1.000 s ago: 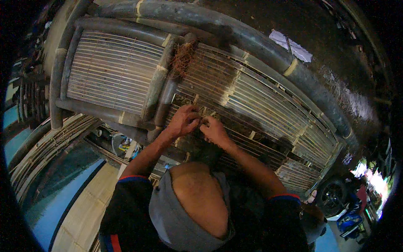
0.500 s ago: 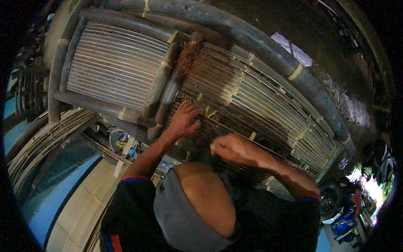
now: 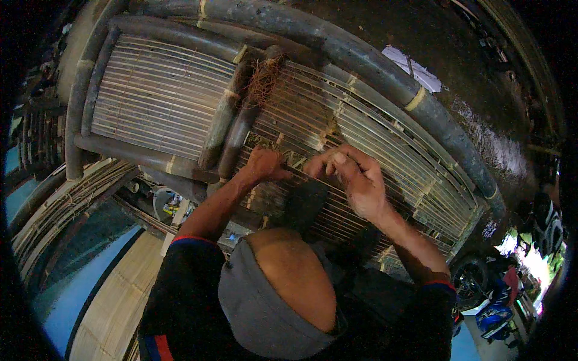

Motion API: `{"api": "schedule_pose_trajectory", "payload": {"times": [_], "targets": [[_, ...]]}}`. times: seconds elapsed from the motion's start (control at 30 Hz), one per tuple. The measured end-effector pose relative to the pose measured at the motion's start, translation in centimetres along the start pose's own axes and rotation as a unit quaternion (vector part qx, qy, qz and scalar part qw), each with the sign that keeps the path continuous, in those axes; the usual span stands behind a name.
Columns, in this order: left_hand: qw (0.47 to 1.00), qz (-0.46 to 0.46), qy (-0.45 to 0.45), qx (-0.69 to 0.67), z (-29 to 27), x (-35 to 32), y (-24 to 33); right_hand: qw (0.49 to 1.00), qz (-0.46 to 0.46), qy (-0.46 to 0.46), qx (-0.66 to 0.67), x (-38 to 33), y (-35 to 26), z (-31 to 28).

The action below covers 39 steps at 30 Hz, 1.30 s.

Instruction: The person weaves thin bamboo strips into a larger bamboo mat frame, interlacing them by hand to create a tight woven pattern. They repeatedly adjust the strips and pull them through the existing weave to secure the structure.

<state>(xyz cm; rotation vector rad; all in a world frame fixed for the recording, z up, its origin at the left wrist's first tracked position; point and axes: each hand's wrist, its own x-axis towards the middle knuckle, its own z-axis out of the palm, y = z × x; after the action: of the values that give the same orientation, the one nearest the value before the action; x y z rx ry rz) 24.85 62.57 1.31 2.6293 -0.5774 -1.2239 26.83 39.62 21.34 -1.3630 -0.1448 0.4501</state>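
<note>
A bamboo panel of thin, pale slats [image 3: 385, 147], framed by thick dark poles, lies in front of me. At its near left part, my left hand [image 3: 265, 165] rests with fingers curled down at the slats; what they grip, if anything, is hidden. Green and pale shavings [image 3: 260, 142] lie beside those fingers. To the right, my right hand [image 3: 361, 180] hovers over the slats, thumb and fingers pinched together. Whatever is in that pinch is too small to make out. A tangle of reddish-brown fibre strands [image 3: 263, 81] sits on the frame pole beyond my left hand.
Left of the panel is a second slatted bamboo section [image 3: 159, 96] with its own pole frame. Bundled bamboo strips [image 3: 57, 213] and a pale woven sheet [image 3: 108, 295] lie at lower left. A motorcycle [image 3: 497, 316] stands at lower right.
My right hand has moved away from my body and to the right, up over the slats. My left hand's fingers, spread before, are now curled in. The view has shifted slightly.
</note>
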Motion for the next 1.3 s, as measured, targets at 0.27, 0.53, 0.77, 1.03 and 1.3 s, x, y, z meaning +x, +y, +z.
{"api": "schedule_pose_trajectory", "payload": {"times": [0.27,0.53,0.77,1.03,1.3], "targets": [[0.908,0.172,0.364,-0.114,0.8,-4.8,4.6,0.980,0.195,-0.043,0.017,-4.9,-0.8,-1.5],[0.908,0.191,0.273,-0.254,2.5,-5.4,5.2,0.964,0.213,-0.057,-0.151,-6.9,-3.7,-1.9],[0.853,0.025,0.241,-0.463,0.6,-5.1,5.1,0.983,0.154,0.021,-0.094,-2.2,-2.5,-8.1],[0.682,-0.177,0.655,-0.272,-1.7,-5.9,-2.3,0.872,0.323,-0.016,-0.369,-12.9,-0.3,-17.5],[0.896,0.368,0.203,-0.141,-0.7,-1.8,13.8,0.891,0.409,0.063,-0.185,-17.9,15.6,-13.9]]}}
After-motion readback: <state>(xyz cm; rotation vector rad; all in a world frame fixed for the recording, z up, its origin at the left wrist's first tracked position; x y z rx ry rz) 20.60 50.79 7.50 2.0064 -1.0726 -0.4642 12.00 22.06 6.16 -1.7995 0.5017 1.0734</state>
